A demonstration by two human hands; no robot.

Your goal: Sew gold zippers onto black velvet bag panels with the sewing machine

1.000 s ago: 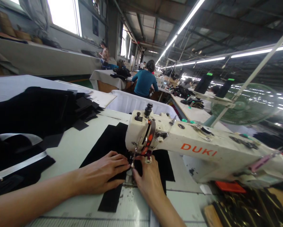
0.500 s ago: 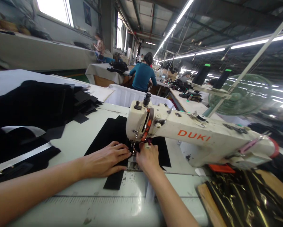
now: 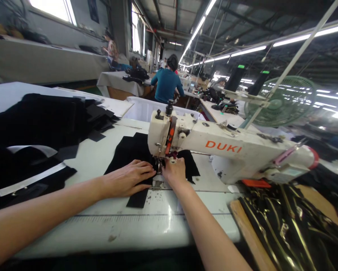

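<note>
A white sewing machine with orange lettering stands over black fabric, which lies on the pale table beneath its needle area. My left hand rests flat on the fabric just left of the presser foot, fingers stretched out. Close on the foot's right side, my right hand has its fingers curled and pressed together on the fabric; its fingertips are partly hidden. A narrow black end of the cloth sticks out toward me below my left hand. More black cloth shows behind my right hand.
Stacked black pieces lie at the left, with a white strip on black cloth nearer me. Black pieces with gold zippers fill the right front. Behind the machine are a white bin, a green fan and a seated person.
The camera view has shifted, so the machine and hands appear higher. The cloth's near end sits slightly closer to the presser foot. Both hands keep almost the same places beside it.
</note>
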